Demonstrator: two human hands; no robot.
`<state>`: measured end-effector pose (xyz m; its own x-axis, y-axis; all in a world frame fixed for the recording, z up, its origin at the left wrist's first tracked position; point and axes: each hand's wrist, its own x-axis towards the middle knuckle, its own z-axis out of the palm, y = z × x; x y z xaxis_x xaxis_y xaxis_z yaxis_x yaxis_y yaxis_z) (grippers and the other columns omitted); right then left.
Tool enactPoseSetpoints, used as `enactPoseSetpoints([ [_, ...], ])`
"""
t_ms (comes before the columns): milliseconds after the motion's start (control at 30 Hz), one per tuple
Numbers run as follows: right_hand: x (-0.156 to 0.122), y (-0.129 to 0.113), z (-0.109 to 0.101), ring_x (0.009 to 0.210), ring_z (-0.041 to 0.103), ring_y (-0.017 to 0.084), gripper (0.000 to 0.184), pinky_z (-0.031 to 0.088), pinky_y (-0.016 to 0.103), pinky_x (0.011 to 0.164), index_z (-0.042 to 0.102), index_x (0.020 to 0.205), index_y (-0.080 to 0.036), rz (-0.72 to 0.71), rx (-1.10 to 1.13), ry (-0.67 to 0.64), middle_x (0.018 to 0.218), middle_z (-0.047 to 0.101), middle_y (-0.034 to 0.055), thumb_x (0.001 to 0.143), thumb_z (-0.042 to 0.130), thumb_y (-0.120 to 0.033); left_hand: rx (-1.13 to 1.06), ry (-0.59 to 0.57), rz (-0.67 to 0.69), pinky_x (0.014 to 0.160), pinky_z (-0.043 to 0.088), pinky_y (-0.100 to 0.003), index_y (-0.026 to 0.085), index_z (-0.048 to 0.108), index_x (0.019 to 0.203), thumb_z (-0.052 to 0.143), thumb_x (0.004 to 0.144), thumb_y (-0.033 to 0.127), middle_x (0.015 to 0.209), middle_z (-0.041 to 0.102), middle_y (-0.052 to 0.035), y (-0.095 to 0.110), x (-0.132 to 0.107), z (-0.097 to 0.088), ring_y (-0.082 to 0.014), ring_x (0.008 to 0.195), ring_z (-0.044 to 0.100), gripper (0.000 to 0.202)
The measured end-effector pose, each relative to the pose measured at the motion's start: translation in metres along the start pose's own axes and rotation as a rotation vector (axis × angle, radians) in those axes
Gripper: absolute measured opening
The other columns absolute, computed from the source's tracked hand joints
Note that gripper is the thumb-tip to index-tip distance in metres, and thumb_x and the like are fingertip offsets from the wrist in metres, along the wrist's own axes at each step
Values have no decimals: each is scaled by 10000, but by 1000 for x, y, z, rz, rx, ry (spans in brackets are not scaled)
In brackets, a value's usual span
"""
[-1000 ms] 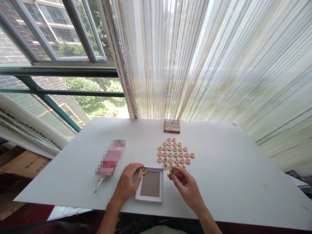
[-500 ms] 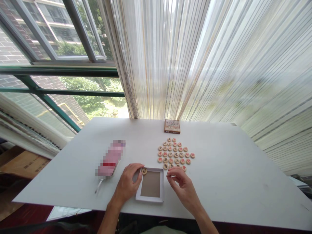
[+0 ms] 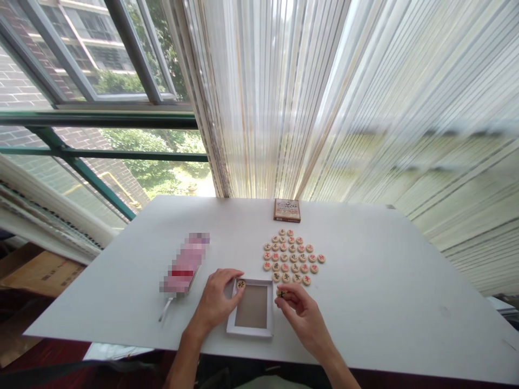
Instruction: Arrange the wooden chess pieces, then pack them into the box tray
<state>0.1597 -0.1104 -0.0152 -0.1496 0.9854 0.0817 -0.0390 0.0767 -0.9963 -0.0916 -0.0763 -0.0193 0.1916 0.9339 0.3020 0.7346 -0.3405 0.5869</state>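
Your right hand (image 3: 302,316) pinches one game piece (image 3: 281,294) just beside the shallow box (image 3: 252,330), your left hand (image 3: 214,302) steadies the box edge holding nothing, one piece (image 3: 241,284) lies boxed, and the cluster (image 3: 292,259) beyond remains.

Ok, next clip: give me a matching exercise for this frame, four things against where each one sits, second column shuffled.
Things:
1. left hand
2. right hand
3. small printed box
4. loose wooden discs

Places:
A. at the table's far edge, by the curtain
B. spread out between the printed box and the shallow white tray
C. on the tray's left rim, by a disc in its corner
D. right of the tray, pinching a black-marked disc

Pairs: 1-C, 2-D, 3-A, 4-B
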Motion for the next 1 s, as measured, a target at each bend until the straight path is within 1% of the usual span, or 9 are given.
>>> enactPoseSetpoints([
  [100,-1,6,1,889,645,185,200,558,329,847,634,1074,-250,6,16,2,1014,601,43,884,655,-310,11,-27,1,827,470,-380,271,633,1065,653,776,200,1029,691,-23,2,3,2,-210,843,622,299],
  [200,-2,9,1,892,646,186,209,558,331,849,634,1077,-253,17,19,11,1016,602,43,878,665,-309,16,-37,10,814,458,-376,274,646,1025,637,782,190,1011,695,-18,2,4,2,-204,805,618,257],
  [400,-3,12,1,927,675,208,243,560,370,887,615,1113,-254,43,85,17,1026,630,49,883,660,-320,18,-37,19,835,445,-381,266,652,1006,608,799,182,1012,694,-35,3,3,1,-226,891,620,228],
  [533,-4,14,2,922,688,216,268,566,377,889,612,1132,-244,53,92,16,996,647,52,886,657,-340,15,-35,21,848,448,-385,263,650,1014,607,807,195,1013,694,-39,3,3,1,-227,903,616,223],
  [733,-4,13,4,902,666,208,261,570,377,885,635,1112,-237,-13,33,87,1042,622,71,885,647,-365,14,-29,30,843,461,-394,259,650,1020,608,812,220,1018,696,-51,4,1,0,-239,912,620,216],
  [867,-7,11,4,998,619,233,179,571,383,870,667,1051,-251,-86,6,81,1067,601,84,913,601,-343,19,-24,32,847,466,-394,264,654,1016,610,807,211,1013,698,-44,3,1,0,-237,914,627,221],
  [1000,-8,7,4,1030,590,239,156,546,376,875,697,1015,-263,-117,-120,75,1076,598,92,928,573,-302,18,-19,35,841,469,-391,262,660,1007,606,809,204,997,703,-42,2,2,2,-234,909,632,213],
])
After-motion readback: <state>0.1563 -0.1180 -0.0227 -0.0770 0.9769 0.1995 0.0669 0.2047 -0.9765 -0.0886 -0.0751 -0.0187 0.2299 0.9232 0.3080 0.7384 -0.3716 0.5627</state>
